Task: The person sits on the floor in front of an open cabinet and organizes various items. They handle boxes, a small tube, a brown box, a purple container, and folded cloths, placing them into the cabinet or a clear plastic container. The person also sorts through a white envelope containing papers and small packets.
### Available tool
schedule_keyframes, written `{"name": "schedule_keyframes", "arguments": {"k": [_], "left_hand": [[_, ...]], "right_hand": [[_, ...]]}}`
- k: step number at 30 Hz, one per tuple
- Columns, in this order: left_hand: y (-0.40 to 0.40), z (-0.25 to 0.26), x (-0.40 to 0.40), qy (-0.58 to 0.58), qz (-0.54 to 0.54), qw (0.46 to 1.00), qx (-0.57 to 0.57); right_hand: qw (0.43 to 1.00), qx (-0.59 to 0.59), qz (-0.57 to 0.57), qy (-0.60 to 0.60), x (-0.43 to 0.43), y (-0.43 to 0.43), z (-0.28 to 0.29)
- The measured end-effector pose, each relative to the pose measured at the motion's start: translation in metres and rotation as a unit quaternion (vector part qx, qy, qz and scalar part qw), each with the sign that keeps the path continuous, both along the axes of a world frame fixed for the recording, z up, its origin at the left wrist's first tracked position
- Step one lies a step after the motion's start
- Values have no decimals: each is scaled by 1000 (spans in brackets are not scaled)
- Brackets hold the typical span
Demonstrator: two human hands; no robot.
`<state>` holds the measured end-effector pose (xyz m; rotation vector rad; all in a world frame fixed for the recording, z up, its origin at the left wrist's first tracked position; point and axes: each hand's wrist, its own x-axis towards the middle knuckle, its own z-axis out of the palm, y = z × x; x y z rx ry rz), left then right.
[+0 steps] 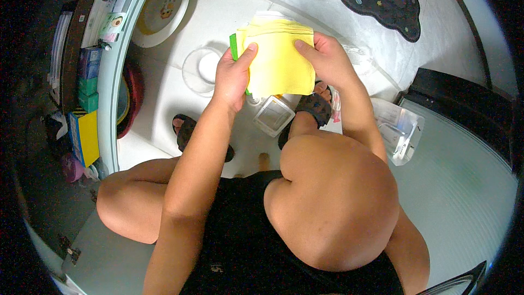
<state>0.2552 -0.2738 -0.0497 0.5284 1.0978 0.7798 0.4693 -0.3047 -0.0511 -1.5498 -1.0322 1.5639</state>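
A stack of yellow cloths [282, 63] is held up between my two hands, above the white floor. My left hand [235, 76] grips its left edge, thumb on top; a green edge [233, 45] shows beside that hand. On the right side, my right hand [327, 55] holds the stack with its thumb pressed on the front. A paler layer sticks out at the far edge. Below the cloths lies a clear square plastic container [274, 115], partly hidden by them. A round clear container [200, 71] rests on the floor just left of my left hand.
An open cabinet on the left holds boxes [88, 131] and books. Near its edge sits a white-rimmed basin [184, 8], with a red round object [133, 102] nearer. A clear plastic bag [397, 131] lies at right. A dark scalloped mat [385, 4] is at the top.
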Motion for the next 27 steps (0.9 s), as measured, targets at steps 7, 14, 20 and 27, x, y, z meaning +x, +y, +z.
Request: {"name": "schedule_keyframes", "arguments": {"k": [7, 14, 20, 27], "left_hand": [[11, 8, -13, -103, -1, 994, -21], [13, -7, -17, -131, 44, 990, -18], [5, -8, 1, -52, 82, 995, 10], [-17, -5, 18, -196, 65, 972, -109]], "right_hand": [[994, 64, -4, 94, 13, -4, 7], [954, 289, 74, -24, 31, -4, 5], [918, 291, -64, -261, 23, -1, 32], [843, 443, -53, -300, -13, 4, 29]]}}
